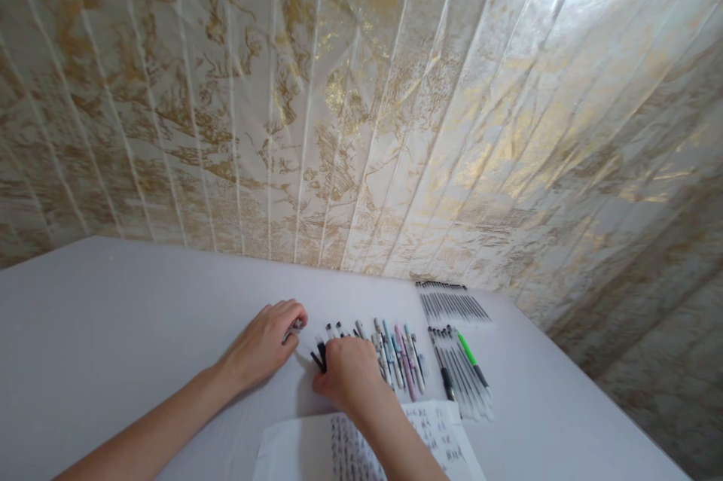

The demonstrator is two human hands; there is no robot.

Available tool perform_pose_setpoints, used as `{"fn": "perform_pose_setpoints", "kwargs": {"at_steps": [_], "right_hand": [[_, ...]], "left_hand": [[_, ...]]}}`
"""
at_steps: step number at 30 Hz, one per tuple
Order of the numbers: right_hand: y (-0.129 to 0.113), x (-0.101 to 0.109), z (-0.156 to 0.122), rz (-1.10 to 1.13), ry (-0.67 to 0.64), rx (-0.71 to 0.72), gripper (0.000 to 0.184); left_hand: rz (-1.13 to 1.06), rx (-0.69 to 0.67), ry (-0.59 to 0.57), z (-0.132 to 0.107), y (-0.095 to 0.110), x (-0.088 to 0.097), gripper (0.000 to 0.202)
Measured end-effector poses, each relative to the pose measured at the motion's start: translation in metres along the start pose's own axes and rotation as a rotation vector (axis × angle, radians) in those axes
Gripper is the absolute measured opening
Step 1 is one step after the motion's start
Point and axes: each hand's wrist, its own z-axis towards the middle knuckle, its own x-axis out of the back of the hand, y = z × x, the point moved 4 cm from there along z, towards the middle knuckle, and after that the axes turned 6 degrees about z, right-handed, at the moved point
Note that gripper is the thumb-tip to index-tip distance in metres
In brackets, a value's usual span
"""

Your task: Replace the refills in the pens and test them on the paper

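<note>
Left-hand grip (264, 339): closed, thumb and forefinger pinching a small grey, partly translucent piece (294, 325) above the smooth white counter (141, 300). Right-hand grip (357, 374): fingers curled downward at the left end of the pens, with two slim black rods (317, 362) projecting past the thumb side. Knuckles hide the fingertips, so whether the rods are pinched or merely lie beneath cannot be determined.

Arrangement: slender white, pale-blue and pink plastic pens (409, 375) lie side by side just right of the right hand. Beyond them are thin clear refills with dark tips, in a far group (452, 305) and a near group (463, 379). A black pen (446, 382) and a bright green pen with a dark end (466, 347) flank the near group. Handwritten white sheets (294, 447) lie below the right forearm.

Handling assessment: narrow barrels are likely to roll if nudged sideways. Recommended practice is to take one rod at a time, pinch near its middle, and lift clear before turning. Light pressure should suffice for the small piece; a hard squeeze could flick it away. Sleeveless forearm contact could drag the sheets, so raise the elbow.
</note>
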Motion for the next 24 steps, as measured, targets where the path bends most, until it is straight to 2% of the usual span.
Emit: {"fn": "perform_pose_setpoints", "kwargs": {"at_steps": [3, 10, 14, 18, 24], "right_hand": [[0.005, 0.006, -0.002, 0.045, 0.015, 0.013, 0.027], [0.017, 0.03, -0.018, 0.133, 0.05, 0.071, 0.02], [0.013, 0.031, -0.021, 0.135, -0.007, 0.061, 0.019], [0.01, 0.031, -0.022, 0.114, -0.005, 0.062, 0.019], [0.005, 0.033, -0.022, 0.104, 0.008, 0.081, 0.025]], "left_hand": [[0.01, -0.009, -0.006, 0.0, -0.001, 0.002, 0.024], [0.051, -0.132, -0.001, -0.001, 0.011, 0.003, 0.029], [0.06, -0.148, -0.004, -0.003, 0.016, 0.003, 0.03], [0.087, -0.172, -0.028, -0.003, 0.024, 0.007, 0.029], [0.089, -0.22, -0.122, -0.007, 0.044, 0.0, 0.021]]}}
